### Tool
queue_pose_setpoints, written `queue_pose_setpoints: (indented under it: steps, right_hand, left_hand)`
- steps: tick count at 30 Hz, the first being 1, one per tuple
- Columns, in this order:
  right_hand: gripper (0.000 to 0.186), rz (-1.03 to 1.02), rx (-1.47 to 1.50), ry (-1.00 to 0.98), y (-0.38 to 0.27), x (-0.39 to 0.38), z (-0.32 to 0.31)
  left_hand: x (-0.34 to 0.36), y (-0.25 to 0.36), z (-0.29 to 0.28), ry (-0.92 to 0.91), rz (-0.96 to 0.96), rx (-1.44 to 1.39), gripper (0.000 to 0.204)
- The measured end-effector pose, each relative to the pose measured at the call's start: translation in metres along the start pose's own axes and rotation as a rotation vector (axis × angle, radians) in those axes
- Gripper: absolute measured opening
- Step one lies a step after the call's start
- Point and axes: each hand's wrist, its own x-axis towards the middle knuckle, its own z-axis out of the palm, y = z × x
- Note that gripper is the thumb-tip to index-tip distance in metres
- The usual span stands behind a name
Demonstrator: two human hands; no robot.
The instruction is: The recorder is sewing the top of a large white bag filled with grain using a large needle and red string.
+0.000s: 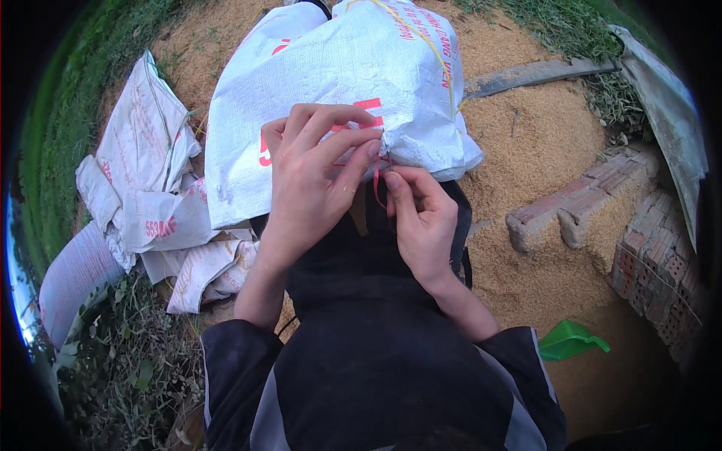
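A large white woven sack (316,68) with red print lies across my lap. At its near edge my left hand (312,161) is closed in a pinch, thumb against fingertips, by a gathered bit of the sack. A thin red string (377,180) hangs from that spot, between the two hands. Just below and to the right, my right hand (423,214) pinches the string between thumb and forefinger. Its other fingers are curled in. Whether a needle or other small tool is in either pinch is too small to make out.
Several folded white sacks (147,150) lie in a heap at the left, beside grass. Yellowish husks (541,120) cover the ground. At the right are bricks (587,195), a grey plank (541,75), a grey sheet (665,113) and a green plastic scoop-like piece (570,340).
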Motion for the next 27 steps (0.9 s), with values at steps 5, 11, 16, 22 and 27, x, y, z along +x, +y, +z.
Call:
queue_pose_setpoints:
  steps: [5, 11, 16, 22, 27]
  right_hand:
    - [0.013, -0.039, 0.067, 0.01, 0.003, 0.008, 0.005]
    - [0.018, -0.149, -0.053, 0.013, 0.005, 0.006, 0.002]
    - [0.026, 0.171, 0.247, 0.001, 0.013, -0.005, -0.016]
    - [0.02, 0.144, 0.426, 0.099, 0.006, 0.007, -0.016]
    - [0.022, 0.046, 0.188, 0.082, 0.023, 0.003, -0.022]
  left_hand:
    - [-0.014, -0.001, 0.011, -0.009, -0.051, -0.076, 0.009]
    - [0.005, 0.0, 0.015, -0.059, -0.23, -0.227, 0.013]
    - [0.016, -0.005, 0.019, -0.13, -0.373, -0.378, 0.02]
    - [0.033, -0.009, 0.012, -0.206, -0.594, -0.632, 0.021]
    - [0.052, -0.035, 0.008, -0.065, -0.617, -0.731, 0.021]
